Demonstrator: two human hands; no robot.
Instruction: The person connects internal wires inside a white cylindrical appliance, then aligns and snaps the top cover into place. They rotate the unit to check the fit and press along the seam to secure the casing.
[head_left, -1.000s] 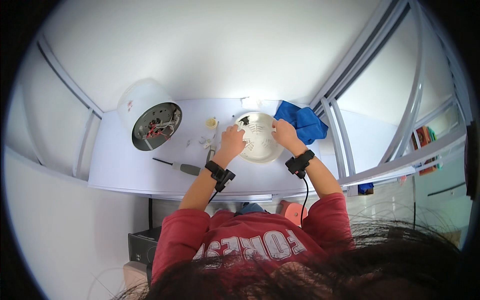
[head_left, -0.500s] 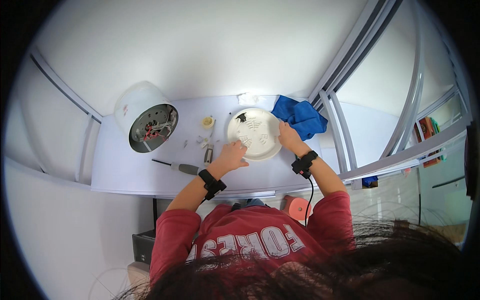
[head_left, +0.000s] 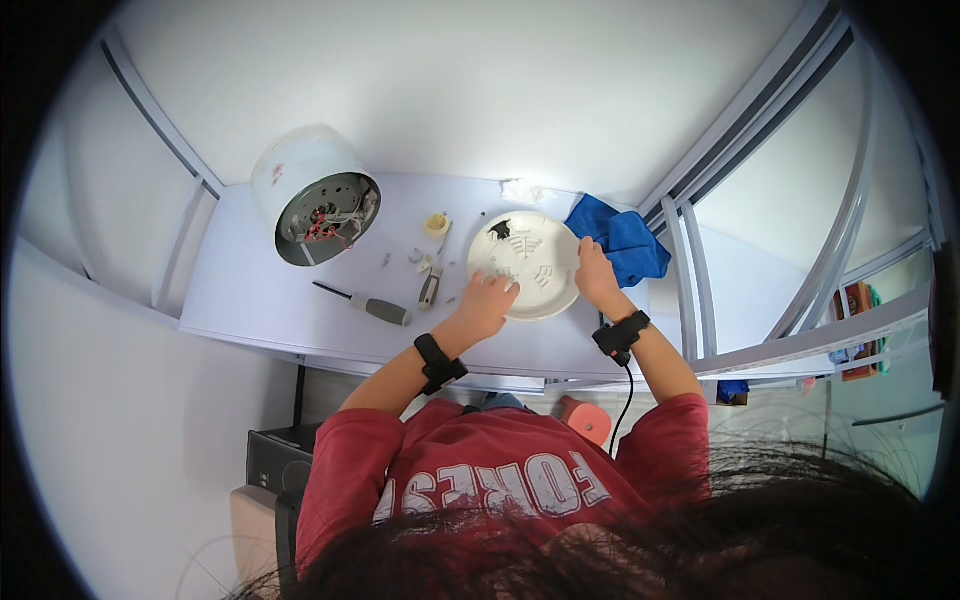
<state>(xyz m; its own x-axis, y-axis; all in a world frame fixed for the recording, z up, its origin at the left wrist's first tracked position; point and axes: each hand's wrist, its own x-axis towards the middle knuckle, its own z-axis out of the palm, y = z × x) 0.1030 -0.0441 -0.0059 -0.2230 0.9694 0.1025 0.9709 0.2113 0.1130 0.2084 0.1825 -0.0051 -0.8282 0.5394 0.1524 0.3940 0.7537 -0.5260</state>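
Observation:
A round white plastic cover [head_left: 540,262] with slotted vents and a black patch near its far left edge lies on the table in front of me. My right hand [head_left: 597,275] grips its right rim, fingers closed. At the near left edge, my left hand [head_left: 486,302] rests with fingers apart, their tips touching the cover. Left of that hand lie a screwdriver [head_left: 380,311] with a grey handle and a second grey-handled tool [head_left: 430,288]. Beyond them sits a small round yellowish tub [head_left: 437,224].
At the left, a white appliance body [head_left: 310,165] lies tipped over, red and white wires showing inside. A blue cloth [head_left: 625,245] and a crumpled white tissue [head_left: 522,191] lie beyond the cover. Small loose parts are scattered by the tools. A metal frame [head_left: 690,280] borders the right.
My view has shifted, so the table's things sit farther right in the picture. My left fingers have moved a little over the cover's near edge; my right hand keeps its grip on the rim.

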